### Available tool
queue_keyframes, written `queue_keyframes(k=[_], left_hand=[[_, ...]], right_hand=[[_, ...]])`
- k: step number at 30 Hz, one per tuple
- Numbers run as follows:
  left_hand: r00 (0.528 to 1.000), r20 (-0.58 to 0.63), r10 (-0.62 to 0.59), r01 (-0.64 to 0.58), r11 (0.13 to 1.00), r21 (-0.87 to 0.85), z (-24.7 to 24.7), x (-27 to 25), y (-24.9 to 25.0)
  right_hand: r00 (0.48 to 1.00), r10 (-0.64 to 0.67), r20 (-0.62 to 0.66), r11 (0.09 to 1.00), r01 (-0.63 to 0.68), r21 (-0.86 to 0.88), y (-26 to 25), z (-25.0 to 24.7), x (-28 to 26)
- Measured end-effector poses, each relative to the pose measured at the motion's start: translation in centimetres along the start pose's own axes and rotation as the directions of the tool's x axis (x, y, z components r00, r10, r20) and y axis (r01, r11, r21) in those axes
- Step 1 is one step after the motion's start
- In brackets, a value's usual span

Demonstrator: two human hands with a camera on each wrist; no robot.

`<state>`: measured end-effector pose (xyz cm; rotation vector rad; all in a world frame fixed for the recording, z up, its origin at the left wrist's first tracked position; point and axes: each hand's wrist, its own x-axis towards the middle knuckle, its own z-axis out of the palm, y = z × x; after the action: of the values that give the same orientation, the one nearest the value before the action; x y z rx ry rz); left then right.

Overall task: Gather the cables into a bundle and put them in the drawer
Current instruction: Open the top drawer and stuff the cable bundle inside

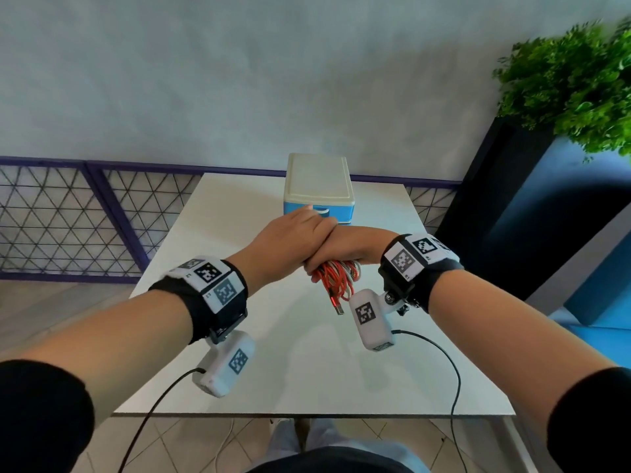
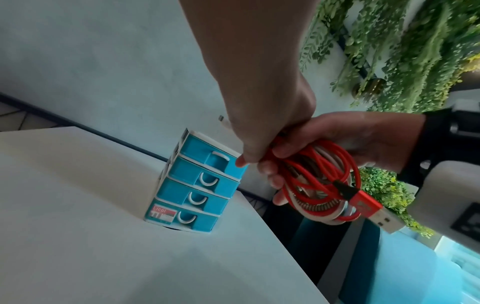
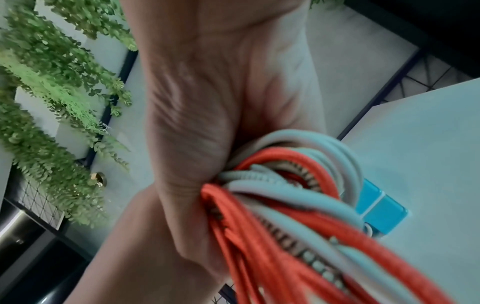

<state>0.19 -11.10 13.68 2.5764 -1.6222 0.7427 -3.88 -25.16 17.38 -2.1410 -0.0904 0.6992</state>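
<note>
We see a small blue drawer unit (image 2: 192, 185) with a pale lid standing at the far end of the white table (image 1: 239, 336); it has four drawers stacked one over the other, each with a white loop handle, and all four look pushed in, so we cannot tell what lies inside them. A label sits on the front of the lowest drawer. Our right hand (image 2: 337, 139) is held above the table, in front of the unit, its fingers curled tightly round the bundle of cables (image 2: 324, 185): red, grey and braided loops gathered together, with a red USB plug (image 2: 374, 214) hanging free below. Our left hand (image 1: 290, 240) crosses over the right one, lying against its back, with the fingers reaching toward the bundle and the top drawer; how they close we cannot tell. A green plant (image 1: 573, 87) stands at the right.
</note>
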Motion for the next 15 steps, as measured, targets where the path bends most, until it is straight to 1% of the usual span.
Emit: queue_keyframes(k=[1, 2, 3, 4, 5, 6, 7, 8, 9, 10, 11, 12, 13, 14, 15], left_hand=[[1.0, 0.001, -0.02, 0.02, 1.0, 0.007, 0.0, 0.1, 0.2], [0.999, 0.028, -0.035, 0.034, 0.999, 0.039, 0.0, 0.2, 0.3], [0.997, 0.064, -0.051, 0.046, 0.996, 0.079, 0.0, 0.3, 0.4], [0.992, 0.098, -0.083, 0.071, 0.99, 0.121, -0.1, 0.5, 0.4], [0.985, 0.124, -0.123, 0.105, 0.984, 0.143, -0.3, 0.7, 0.4], [0.964, 0.18, -0.195, 0.168, 0.973, 0.156, -0.4, 0.9, 0.3], [0.941, 0.212, -0.263, 0.232, 0.96, 0.16, -0.4, 1.0, 0.1], [0.921, 0.231, -0.313, 0.282, 0.946, 0.161, -0.2, 1.0, -0.1], [0.919, 0.22, -0.327, 0.302, 0.943, 0.14, 0.0, 0.9, -0.3], [0.912, 0.221, -0.345, 0.327, 0.938, 0.117, 0.0, 0.9, -0.4], [0.908, 0.219, -0.356, 0.345, 0.935, 0.086, 0.0, 0.8, -0.4], [0.897, 0.246, -0.367, 0.371, 0.928, 0.032, 0.0, 0.7, -0.3], [0.891, 0.277, -0.36, 0.386, 0.921, -0.043, -0.1, 0.6, -0.1], [0.873, 0.328, -0.361, 0.412, 0.905, -0.102, -0.1, 0.4, 0.2], [0.86, 0.362, -0.36, 0.44, 0.883, -0.165, -0.2, 0.2, 0.4]], right_hand=[[1.0, 0.004, 0.003, 0.999, -0.003, -0.046, 0.0, 0.0, 0.1], [1.0, 0.012, -0.025, 0.991, -0.015, -0.134, 0.0, 0.0, 0.4], [0.996, 0.01, -0.094, 0.968, -0.033, -0.247, -0.1, 0.0, 0.6], [0.98, -0.007, -0.201, 0.929, -0.068, -0.365, 0.0, 0.2, 0.8], [0.949, -0.044, -0.313, 0.881, -0.111, -0.46, 0.0, 0.5, 0.9], [0.902, -0.095, -0.421, 0.836, -0.158, -0.526, 0.1, 1.1, 0.9], [0.844, -0.164, -0.51, 0.784, -0.202, -0.587, 0.4, 1.9, 1.1], [0.793, -0.249, -0.556, 0.71, -0.241, -0.662, 0.9, 2.9, 1.3], [0.761, -0.325, -0.562, 0.62, -0.277, -0.734, 1.4, 4.0, 1.5], [0.746, -0.367, -0.556, 0.542, -0.314, -0.779, 2.1, 5.0, 1.7], [0.73, -0.387, -0.563, 0.49, -0.355, -0.796, 2.6, 5.7, 1.8], [0.714, -0.392, -0.58, 0.46, -0.393, -0.796, 3.3, 5.9, 2.2], [0.692, -0.408, -0.596, 0.45, -0.415, -0.791, 4.0, 5.7, 2.4], [0.674, -0.435, -0.597, 0.448, -0.413, -0.793, 4.6, 5.4, 2.7], [0.667, -0.461, -0.585, 0.45, -0.392, -0.802, 5.0, 5.1, 2.8]])
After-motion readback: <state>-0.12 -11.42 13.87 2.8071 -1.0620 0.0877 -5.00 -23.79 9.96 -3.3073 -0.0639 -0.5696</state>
